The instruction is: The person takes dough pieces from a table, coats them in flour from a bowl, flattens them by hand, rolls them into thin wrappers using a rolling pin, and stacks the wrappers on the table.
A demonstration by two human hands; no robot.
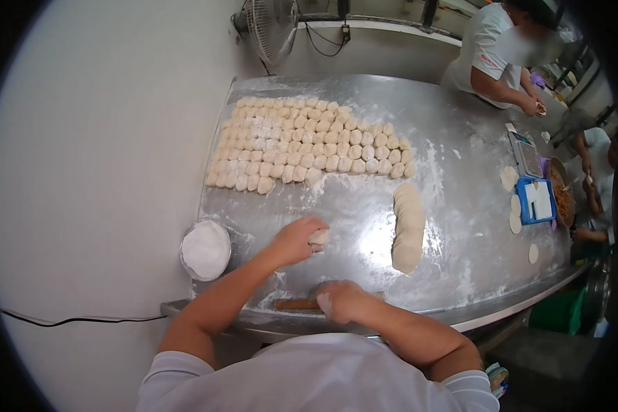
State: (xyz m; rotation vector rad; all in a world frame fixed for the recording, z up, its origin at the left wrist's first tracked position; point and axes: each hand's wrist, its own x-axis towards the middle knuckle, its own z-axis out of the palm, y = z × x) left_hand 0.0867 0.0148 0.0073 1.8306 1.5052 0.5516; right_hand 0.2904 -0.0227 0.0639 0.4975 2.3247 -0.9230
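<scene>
Over the middle of the steel table, my left hand (299, 240) has its fingers closed on a small pale dough piece (318, 237). Close to the front edge, my right hand (340, 302) is wrapped round a wooden rolling pin (296, 303), which lies crosswise and sticks out on both sides of the fist. Beyond my left hand, many floured dough balls (302, 141) stand in tight rows. An overlapping row of flat dough rounds (409, 226) lies to the right of both hands.
A bowl of white flour (206, 250) stands at the left edge of the steel table (350, 199). On the right are a scale (524, 154), a blue tray (535, 200), loose dough rounds and a bowl of filling (563, 195). Two co-workers work at the far right.
</scene>
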